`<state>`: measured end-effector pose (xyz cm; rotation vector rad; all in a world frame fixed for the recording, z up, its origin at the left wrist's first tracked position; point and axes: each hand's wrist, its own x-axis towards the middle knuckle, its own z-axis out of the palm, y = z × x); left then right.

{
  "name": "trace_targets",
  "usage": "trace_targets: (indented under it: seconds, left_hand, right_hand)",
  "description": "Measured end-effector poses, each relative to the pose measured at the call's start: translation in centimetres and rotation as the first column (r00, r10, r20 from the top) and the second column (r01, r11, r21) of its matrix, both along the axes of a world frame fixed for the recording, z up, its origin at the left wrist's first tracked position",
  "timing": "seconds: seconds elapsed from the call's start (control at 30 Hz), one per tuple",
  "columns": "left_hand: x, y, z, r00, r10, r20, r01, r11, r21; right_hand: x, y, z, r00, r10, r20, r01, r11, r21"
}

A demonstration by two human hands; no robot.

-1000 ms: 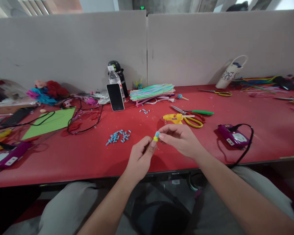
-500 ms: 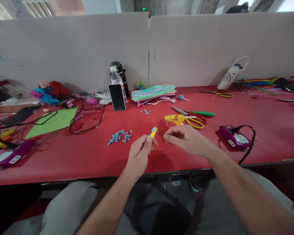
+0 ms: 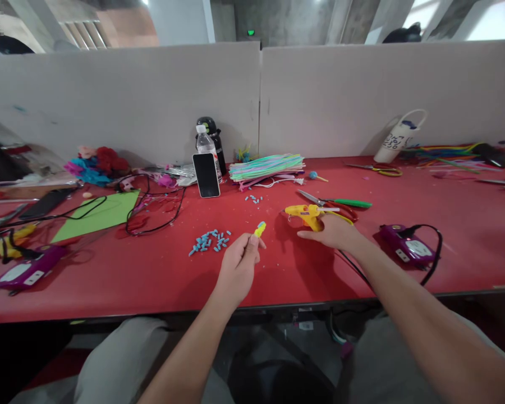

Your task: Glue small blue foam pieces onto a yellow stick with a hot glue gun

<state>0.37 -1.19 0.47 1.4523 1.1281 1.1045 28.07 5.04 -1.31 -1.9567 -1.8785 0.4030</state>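
Observation:
My left hand (image 3: 240,259) pinches a small, bumpy yellow piece with a pale blue tip (image 3: 260,229) between thumb and fingers, held above the red table. Over to the right, my right hand (image 3: 330,231) is at the handle of a yellow hot glue gun (image 3: 303,212). Its thumb is stretched out apart below the handle, and the other fingers are partly hidden behind it. A glue stick pokes out of the gun's back end. Left of my left hand lies a loose pile of small blue pieces (image 3: 208,242). A few more blue bits (image 3: 253,199) lie farther back.
Behind the glue gun lie scissors (image 3: 311,197) and a green-handled tool (image 3: 352,203). A phone (image 3: 206,175) leans on bottles beside a bundle of pastel pipe cleaners (image 3: 267,168). Purple power boxes (image 3: 410,247) sit at both sides, with black cables. Green paper (image 3: 96,216) lies left.
My right hand has moved right, away from my left hand, to the glue gun's handle. My left hand keeps hold of the yellow piece. The view has tilted up slightly.

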Motion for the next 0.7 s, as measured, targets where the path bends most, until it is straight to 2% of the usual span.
trace_targets:
  seconds: [0.07,0.17,0.27,0.37,0.47,0.53,0.7]
  left_hand:
    - [-0.2,0.3,-0.2,1.000,0.022,-0.003,-0.022,1.000,0.001]
    - [-0.5,0.9,-0.4,0.997,0.073,-0.022,-0.073,0.997,-0.006]
    - [-0.9,1.6,-0.6,0.990,0.130,-0.057,-0.130,0.991,-0.006]
    - [-1.2,2.1,-0.9,0.984,0.166,-0.059,-0.166,0.986,0.000]
    - [-1.4,2.4,-1.2,0.982,0.177,-0.061,-0.174,0.984,0.043]
    - [-1.4,2.3,-1.2,0.981,0.175,-0.087,-0.168,0.982,0.087]
    - [-1.4,2.1,-0.9,0.971,0.180,-0.159,-0.154,0.975,0.163]
  right_hand:
    - [-1.5,0.6,-0.7,0.998,-0.047,-0.034,0.047,0.999,0.003]
    - [-3.4,0.9,-0.9,0.966,0.050,-0.255,-0.037,0.998,0.056]
    - [-5.1,0.1,-0.2,0.836,0.215,-0.505,-0.209,0.975,0.068]
    - [-6.5,-1.7,1.0,0.686,0.267,-0.676,-0.240,0.961,0.137]
    - [-7.6,-3.6,1.9,0.671,0.296,-0.680,-0.208,0.955,0.211]
    - [-8.1,-4.5,2.2,0.675,0.337,-0.657,-0.231,0.941,0.246]
    - [-8.3,-5.0,2.2,0.679,0.393,-0.620,-0.273,0.919,0.283]
